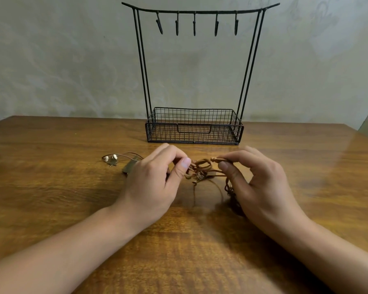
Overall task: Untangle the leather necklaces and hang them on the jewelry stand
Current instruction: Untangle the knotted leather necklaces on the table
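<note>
A knot of brown leather necklaces (202, 169) hangs just above the wooden table between my hands. My left hand (153, 185) pinches the tangle's left side with thumb and fingers. My right hand (257, 183) pinches the right side, and some cords trail down under its palm. More cord runs left to white beads and metal pendants (113, 160) lying on the table, partly hidden by my left hand. The black wire jewelry stand (200, 11) rises behind, with several bare hooks on its top bar.
The stand's wire basket base (193, 126) sits on the wooden table (51, 187) near the far edge, against a pale patterned wall. Nothing lies in the basket.
</note>
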